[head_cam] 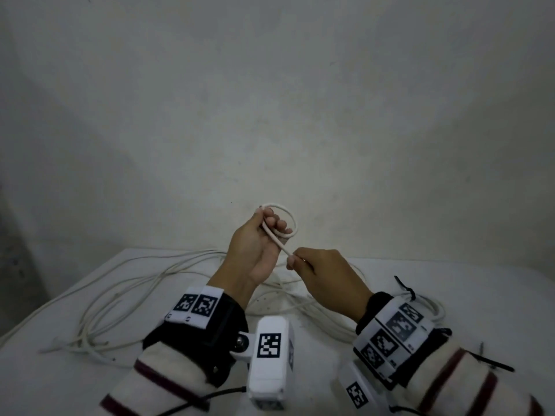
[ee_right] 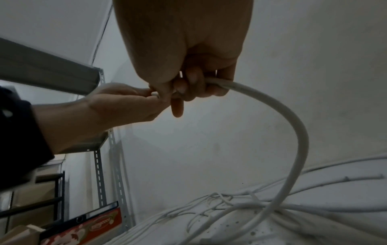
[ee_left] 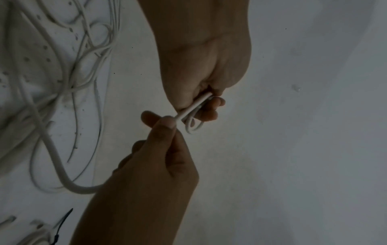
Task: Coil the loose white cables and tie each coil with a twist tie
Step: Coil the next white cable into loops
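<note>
Head view: left hand grips small coil, right hand pinches cable just below it; feed slack evenly, matching loop size.

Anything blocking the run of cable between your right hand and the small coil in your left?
Nothing visible does. The cable runs straight from the right hand to the coil gripped by the left hand, above the loose cables.
</note>
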